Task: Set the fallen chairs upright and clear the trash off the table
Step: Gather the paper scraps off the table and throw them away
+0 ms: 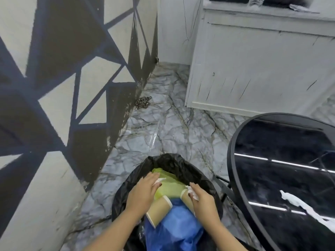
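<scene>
A bin lined with a black bag [174, 163] stands on the floor below me. Inside it lie a green plastic bag [168, 187], a blue plastic bag [174, 230] and two tan paper cups. My left hand [143, 192] presses on one paper cup [159, 211] and pinches a white tissue [159, 180]. My right hand [203, 200] rests on the other paper cup [186, 197] with a crumpled white tissue [192, 192] under its fingers. Both hands are over the bin's mouth. No chair is in view.
A round black glass table [282, 178] stands at the right, with a torn white tissue strip [304, 205] on it. A painted wall [63, 87] runs along the left. A white counter [257, 66] stands behind. A chain [143, 102] lies on the marble floor.
</scene>
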Motion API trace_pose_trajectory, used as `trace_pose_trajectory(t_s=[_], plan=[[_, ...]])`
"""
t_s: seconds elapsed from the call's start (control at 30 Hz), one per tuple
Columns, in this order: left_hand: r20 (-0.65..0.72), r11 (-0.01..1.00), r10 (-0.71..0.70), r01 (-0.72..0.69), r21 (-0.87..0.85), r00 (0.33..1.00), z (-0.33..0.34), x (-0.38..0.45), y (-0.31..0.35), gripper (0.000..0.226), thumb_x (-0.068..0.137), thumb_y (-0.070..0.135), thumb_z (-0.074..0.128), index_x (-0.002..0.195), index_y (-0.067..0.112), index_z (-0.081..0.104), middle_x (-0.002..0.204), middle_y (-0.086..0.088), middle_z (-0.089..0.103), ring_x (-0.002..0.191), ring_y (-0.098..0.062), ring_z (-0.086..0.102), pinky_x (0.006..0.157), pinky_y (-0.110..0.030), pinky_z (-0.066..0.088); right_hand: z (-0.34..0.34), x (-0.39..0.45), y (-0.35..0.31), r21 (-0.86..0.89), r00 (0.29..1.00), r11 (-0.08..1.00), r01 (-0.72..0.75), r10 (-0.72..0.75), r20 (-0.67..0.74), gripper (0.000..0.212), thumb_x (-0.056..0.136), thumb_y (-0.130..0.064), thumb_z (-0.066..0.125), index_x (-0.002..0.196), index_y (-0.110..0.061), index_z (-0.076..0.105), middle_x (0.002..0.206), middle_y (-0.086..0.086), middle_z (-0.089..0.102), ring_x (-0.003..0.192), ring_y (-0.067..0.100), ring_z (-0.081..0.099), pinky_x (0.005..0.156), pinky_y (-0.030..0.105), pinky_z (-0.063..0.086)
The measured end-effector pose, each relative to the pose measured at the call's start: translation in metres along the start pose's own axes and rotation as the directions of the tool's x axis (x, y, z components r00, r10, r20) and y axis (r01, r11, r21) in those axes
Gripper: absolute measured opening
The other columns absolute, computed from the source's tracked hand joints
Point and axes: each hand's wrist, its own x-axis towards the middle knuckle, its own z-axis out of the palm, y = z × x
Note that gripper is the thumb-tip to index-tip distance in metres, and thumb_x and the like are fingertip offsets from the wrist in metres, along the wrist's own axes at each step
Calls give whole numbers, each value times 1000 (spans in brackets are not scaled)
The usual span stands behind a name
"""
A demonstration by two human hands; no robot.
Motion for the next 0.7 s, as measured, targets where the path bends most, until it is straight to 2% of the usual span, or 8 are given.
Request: trace_pose_trajectory(t_s=[0.07, 0.1, 0.23, 0.37, 0.43, 0.57, 0.7], plan=[[24, 999, -33, 32, 6, 999, 29, -6, -22, 42, 96, 37, 43, 137, 27, 45, 145, 9, 43, 137, -5, 31, 107, -21, 25, 12, 6, 27, -12, 999, 1000, 0, -1, -35, 32, 92, -15, 51, 123, -13, 57, 129, 7, 59, 105, 10, 54, 85, -3, 30], [40, 999, -47, 47, 17, 998, 43, -8, -32, 42, 96, 38, 42, 137, 28, 44, 145, 10, 43, 136, -5, 33, 106, -21, 27, 19, 10, 41, -30, 999, 1000, 3, -4, -43, 31, 92, -14, 50, 123, -13, 58, 128, 7, 60, 102, 9, 53, 82, -4, 30], [95, 996, -63, 56, 72, 994, 92, -5, -66, 43, 96, 40, 39, 138, 30, 41, 147, 13, 40, 137, -2, 30, 106, -19, 24, 42, 31, 90, -71, 999, 997, -34, 32, -23, 38, 95, -16, 44, 133, -17, 48, 143, 5, 45, 131, 20, 39, 104, 22, 28], [102, 993, -68, 58, 99, 992, 126, 2, -81, 44, 97, 37, 39, 139, 26, 40, 148, 9, 39, 136, -5, 32, 106, -18, 21, 53, 45, 123, -72, 999, 997, -26, 24, -40, 42, 95, -13, 43, 136, -19, 44, 147, 3, 39, 136, 19, 33, 107, 24, 25], [94, 989, -73, 60, 135, 993, 137, 1, -84, 47, 96, 39, 39, 142, 26, 35, 151, 9, 34, 138, -7, 30, 109, -21, 20, 55, 48, 133, -113, 999, 994, 15, -18, -29, 47, 93, -19, 48, 139, -21, 38, 151, 0, 33, 140, 16, 23, 112, 27, 17], [91, 975, -87, 66, 211, 992, 139, -5, -81, 70, 91, 54, 39, 148, 25, 12, 158, 10, 9, 144, -7, 8, 116, -30, 3, 53, 46, 142, -308, 996, 947, 87, -80, 35, 75, 86, -42, 55, 146, -28, 13, 154, -15, 5, 143, 8, -6, 115, 39, -4], [59, 966, -81, 64, 250, 995, 118, -1, -58, 77, 90, 58, 36, 149, 24, 2, 159, 9, -1, 145, -7, -3, 116, -34, 0, 40, 34, 121, -272, 990, 952, 137, -127, 53, 80, 85, -46, 54, 146, -28, 7, 152, -17, -8, 141, 6, -14, 114, 36, -6]])
